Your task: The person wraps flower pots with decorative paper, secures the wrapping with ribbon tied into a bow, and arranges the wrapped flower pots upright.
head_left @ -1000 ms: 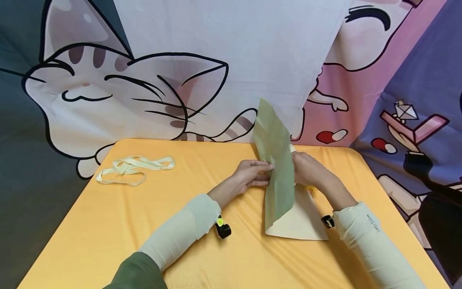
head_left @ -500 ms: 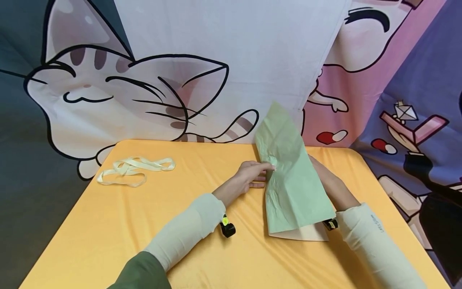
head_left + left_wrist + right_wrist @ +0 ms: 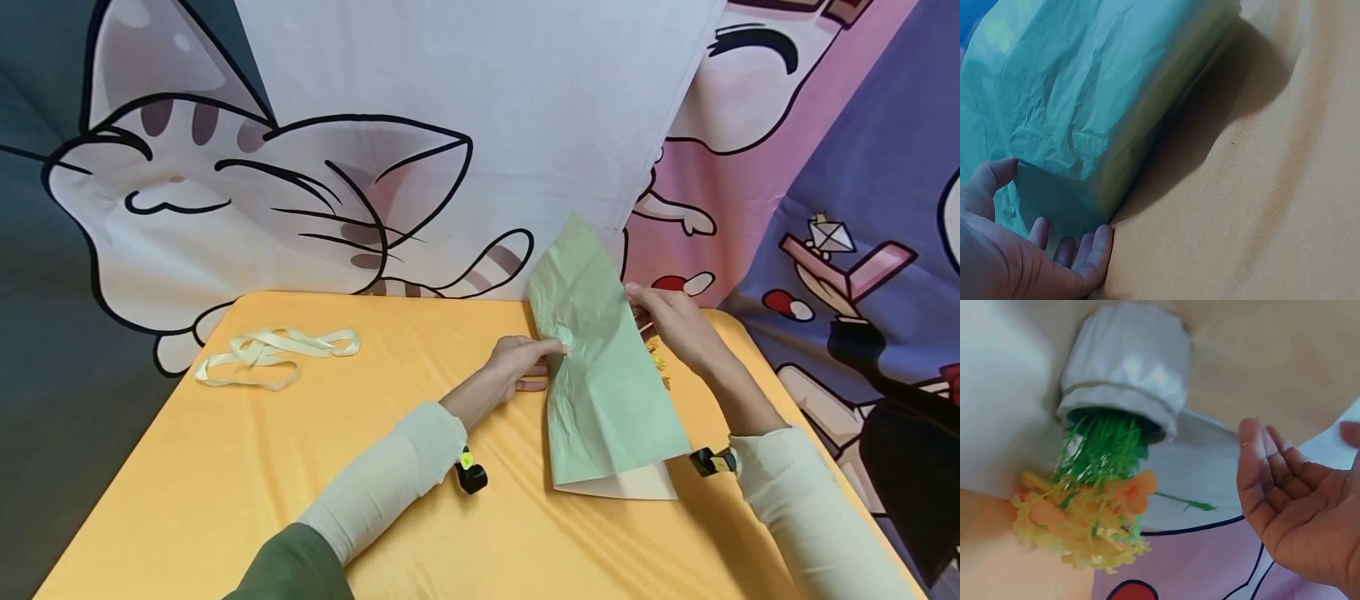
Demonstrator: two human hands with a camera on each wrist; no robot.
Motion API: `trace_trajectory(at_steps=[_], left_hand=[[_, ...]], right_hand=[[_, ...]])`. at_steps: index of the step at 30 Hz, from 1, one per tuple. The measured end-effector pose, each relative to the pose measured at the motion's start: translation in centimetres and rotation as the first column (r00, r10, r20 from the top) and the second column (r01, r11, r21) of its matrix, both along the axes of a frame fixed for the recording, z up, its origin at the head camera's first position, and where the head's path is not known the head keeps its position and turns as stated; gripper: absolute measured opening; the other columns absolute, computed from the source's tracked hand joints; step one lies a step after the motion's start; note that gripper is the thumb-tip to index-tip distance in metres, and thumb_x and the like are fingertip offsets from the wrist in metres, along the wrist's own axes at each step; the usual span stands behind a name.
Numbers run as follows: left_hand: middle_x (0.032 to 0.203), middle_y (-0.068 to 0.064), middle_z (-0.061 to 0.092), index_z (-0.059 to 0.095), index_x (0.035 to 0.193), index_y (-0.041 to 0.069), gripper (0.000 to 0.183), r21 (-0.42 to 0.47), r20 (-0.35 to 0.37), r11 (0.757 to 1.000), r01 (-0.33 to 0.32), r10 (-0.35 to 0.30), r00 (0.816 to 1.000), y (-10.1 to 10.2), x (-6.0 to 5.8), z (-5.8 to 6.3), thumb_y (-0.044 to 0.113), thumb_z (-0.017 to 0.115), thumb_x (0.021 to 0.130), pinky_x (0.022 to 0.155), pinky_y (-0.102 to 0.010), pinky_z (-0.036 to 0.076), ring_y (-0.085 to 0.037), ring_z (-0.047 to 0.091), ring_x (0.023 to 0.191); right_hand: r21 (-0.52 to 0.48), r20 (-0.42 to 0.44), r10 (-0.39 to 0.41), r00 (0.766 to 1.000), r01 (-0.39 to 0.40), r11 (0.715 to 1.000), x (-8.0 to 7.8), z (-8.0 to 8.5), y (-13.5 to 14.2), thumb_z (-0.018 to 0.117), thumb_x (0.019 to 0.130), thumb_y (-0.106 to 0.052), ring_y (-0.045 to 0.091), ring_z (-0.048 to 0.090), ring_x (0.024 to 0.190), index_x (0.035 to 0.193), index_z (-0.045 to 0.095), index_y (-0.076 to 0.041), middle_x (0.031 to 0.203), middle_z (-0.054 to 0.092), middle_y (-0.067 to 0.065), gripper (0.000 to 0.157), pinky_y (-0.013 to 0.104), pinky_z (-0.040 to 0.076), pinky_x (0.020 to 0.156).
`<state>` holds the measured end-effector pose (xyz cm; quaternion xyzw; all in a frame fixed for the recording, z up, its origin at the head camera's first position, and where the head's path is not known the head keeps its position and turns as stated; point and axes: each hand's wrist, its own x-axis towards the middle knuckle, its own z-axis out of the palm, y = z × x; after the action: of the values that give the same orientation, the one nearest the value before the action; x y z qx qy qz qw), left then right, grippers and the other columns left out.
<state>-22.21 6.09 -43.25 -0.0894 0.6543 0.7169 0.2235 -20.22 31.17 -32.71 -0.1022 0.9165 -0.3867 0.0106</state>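
Observation:
A sheet of wrapping paper [image 3: 600, 375], pale green on one face and cream on the other, is folded over on the table. My left hand [image 3: 521, 362] holds its left side, thumb on the creased green face and fingers around the edge below, as the left wrist view shows. By the paper's upper right edge is my right hand [image 3: 678, 329], fingers loosely bent with nothing between them in the right wrist view. There a white ribbed pot [image 3: 1129, 362] with green stems and orange and yellow flowers [image 3: 1085, 519] appears against the cream paper; the head view shows only some flowers [image 3: 658, 362].
A pale yellow ribbon [image 3: 277, 354] lies in loose loops at the table's back left. Yellow cloth [image 3: 420, 517] covers the table. Behind its far edge hangs a backdrop [image 3: 525, 108] with cartoon cats.
The green flap has swung over to the right and down across the cream part. My right hand has come out from behind it to the upper right. The left hand keeps its place.

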Motion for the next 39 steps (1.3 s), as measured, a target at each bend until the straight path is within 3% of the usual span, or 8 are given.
trace_trajectory(at_steps=[4, 11, 21, 25, 31, 34, 36, 39], left_hand=[[0.13, -0.01, 0.074, 0.07, 0.096, 0.014, 0.035, -0.001, -0.002, 1.0, -0.001, 0.001, 1.0, 0.0, -0.1, -0.1, 0.034, 0.096, 0.085, 0.097, -0.046, 0.07, -0.029, 0.075, 0.118], [0.134, -0.011, 0.071, 0.064, 0.092, 0.015, 0.037, 0.006, -0.009, 1.0, -0.005, 0.005, 1.0, 0.0, -0.2, 0.0, 0.032, 0.097, 0.084, 0.096, -0.047, 0.07, -0.031, 0.074, 0.119], [0.141, -0.013, 0.07, 0.069, 0.105, 0.012, 0.042, 0.016, -0.009, 1.0, 0.02, -0.02, 1.0, -0.3, -0.4, 0.0, 0.031, 0.099, 0.083, 0.098, -0.049, 0.07, -0.038, 0.073, 0.13], [0.141, -0.011, 0.071, 0.068, 0.106, 0.013, 0.042, 0.012, -0.009, 1.0, 0.025, -0.025, 1.0, -0.3, -0.3, 0.0, 0.031, 0.099, 0.083, 0.098, -0.049, 0.07, -0.037, 0.073, 0.13], [0.14, -0.01, 0.071, 0.068, 0.107, 0.013, 0.041, 0.007, -0.012, 1.0, 0.026, -0.026, 1.0, -0.4, -0.1, 0.1, 0.03, 0.098, 0.084, 0.098, -0.048, 0.07, -0.035, 0.074, 0.126], [0.14, -0.01, 0.07, 0.068, 0.107, 0.013, 0.041, 0.005, -0.017, 0.999, 0.036, -0.036, 0.999, -0.4, -0.1, 0.2, 0.031, 0.098, 0.084, 0.098, -0.048, 0.07, -0.034, 0.074, 0.125], [0.14, -0.01, 0.07, 0.068, 0.108, 0.013, 0.041, 0.006, -0.018, 0.999, 0.043, -0.043, 0.999, -0.3, -0.1, 0.2, 0.031, 0.097, 0.085, 0.098, -0.048, 0.07, -0.034, 0.074, 0.125], [0.143, -0.01, 0.07, 0.069, 0.111, 0.014, 0.042, 0.007, -0.017, 0.999, 0.054, -0.054, 0.998, -0.4, -0.3, 0.2, 0.032, 0.097, 0.085, 0.098, -0.048, 0.07, -0.035, 0.073, 0.128]], right_hand=[[-0.067, 0.049, -0.006, 0.999, 0.009, 0.998, 0.8, 0.5, 0.2, 0.051, 0.119, -0.05, 0.02, 0.064, 0.073, 0.098, 0.067, 0.0, 0.086, 0.064, 0.005, 0.057, 0.033, 0.059, 0.068], [-0.108, -0.003, 0.023, 1.0, -0.023, 0.994, 1.6, -0.6, 2.6, 0.066, 0.114, -0.02, 0.025, 0.049, 0.053, 0.08, 0.064, 0.002, 0.062, 0.057, 0.004, 0.04, 0.034, 0.046, 0.052], [0.145, -0.023, -0.029, 0.999, 0.032, 0.989, 2.1, -3.7, 6.0, 0.07, 0.113, -0.041, 0.016, 0.047, 0.053, 0.08, 0.07, -0.01, 0.064, 0.058, 0.001, 0.045, 0.034, 0.037, 0.048], [0.169, -0.004, -0.029, 1.0, 0.029, 0.985, 2.2, -4.4, 6.3, 0.069, 0.114, -0.043, 0.015, 0.048, 0.054, 0.082, 0.07, -0.01, 0.063, 0.059, 0.003, 0.046, 0.033, 0.037, 0.05], [0.256, 0.058, -0.006, 0.998, -0.009, 0.967, 2.1, -1.9, 5.9, 0.066, 0.114, -0.049, 0.016, 0.052, 0.056, 0.084, 0.071, -0.009, 0.067, 0.061, 0.002, 0.05, 0.032, 0.041, 0.052], [0.365, -0.019, -0.007, 1.0, 0.013, 0.931, 2.4, 0.5, 4.8, 0.067, 0.113, -0.054, 0.017, 0.052, 0.059, 0.084, 0.069, -0.013, 0.069, 0.059, 0.0, 0.05, 0.033, 0.041, 0.056], [0.418, -0.131, 0.064, 0.989, -0.004, 0.909, 2.6, 1.6, 3.3, 0.073, 0.11, -0.051, 0.016, 0.056, 0.065, 0.088, 0.071, -0.015, 0.074, 0.063, -0.002, 0.042, 0.033, 0.044, 0.06], [0.484, -0.206, 0.228, 0.952, -0.104, 0.869, 2.7, 2.5, 0.1, 0.085, 0.103, -0.043, 0.023, 0.072, 0.089, 0.111, 0.078, -0.015, 0.099, 0.077, 0.003, 0.03, 0.042, 0.059, 0.076]])
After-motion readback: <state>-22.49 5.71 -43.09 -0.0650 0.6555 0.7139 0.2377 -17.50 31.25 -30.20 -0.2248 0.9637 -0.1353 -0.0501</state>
